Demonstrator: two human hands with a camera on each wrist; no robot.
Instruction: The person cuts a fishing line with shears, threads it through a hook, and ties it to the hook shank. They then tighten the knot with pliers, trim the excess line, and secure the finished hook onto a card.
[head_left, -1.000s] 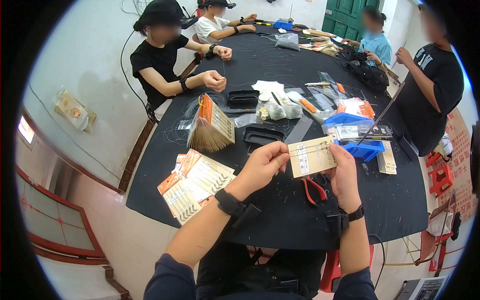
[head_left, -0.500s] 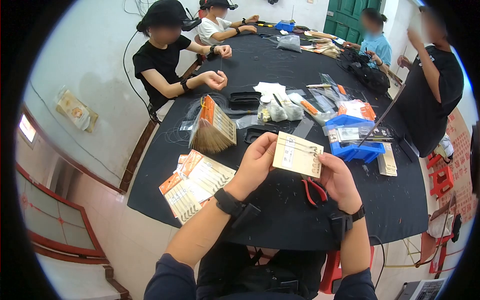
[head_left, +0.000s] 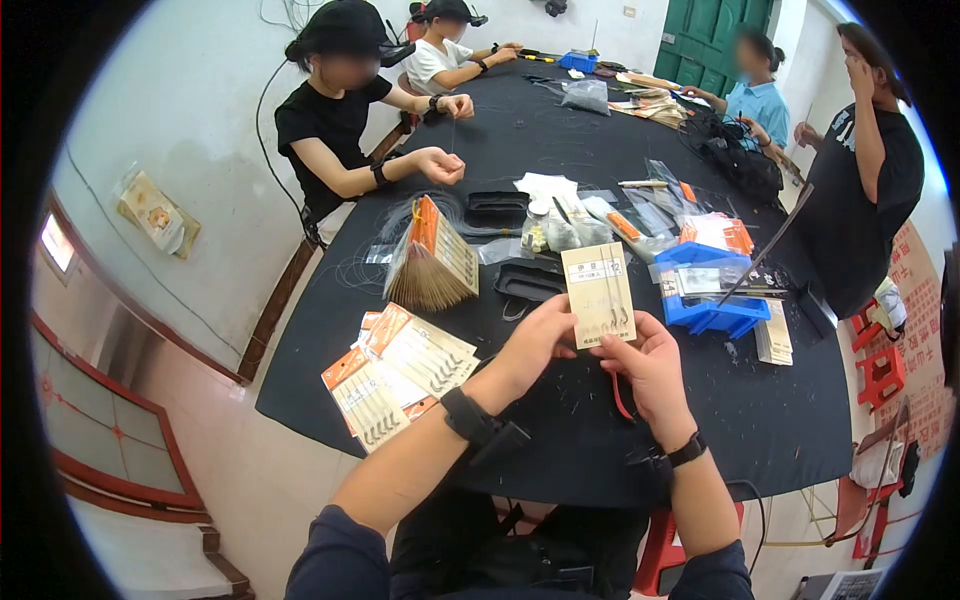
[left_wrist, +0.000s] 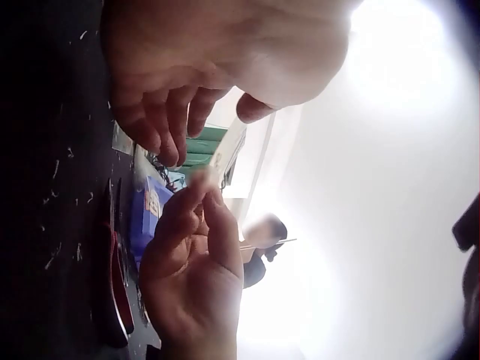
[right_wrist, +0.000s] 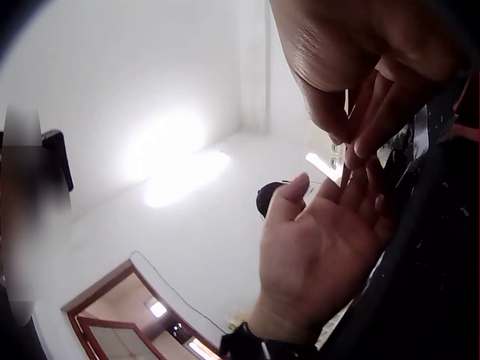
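Note:
A pale card (head_left: 597,290) with fish hooks and lines laid along it stands upright between the hands in the head view. Its printed label is at the top, the dark hooks near the bottom edge. My right hand (head_left: 655,375) pinches its lower right corner between thumb and fingers. On the other side, my left hand (head_left: 535,345) has its fingers at the card's lower left edge. In the right wrist view the left hand (right_wrist: 315,240) shows an open palm, its thumb (right_wrist: 289,199) apart from the card. Red-handled pliers (head_left: 622,398) lie below, partly hidden by the right hand.
Orange-topped hook cards (head_left: 425,355) lie at left, beside a fanned stack of cards (head_left: 432,260). Black trays (head_left: 530,280), a jar (head_left: 535,228) and plastic bags stand beyond. A blue bin (head_left: 710,310) is at right. Other people sit or stand round the table.
The card has turned from lying sideways, hooks to the right, to upright with hooks at the bottom. Both hands have shifted slightly left with it. The standing person has raised a hand.

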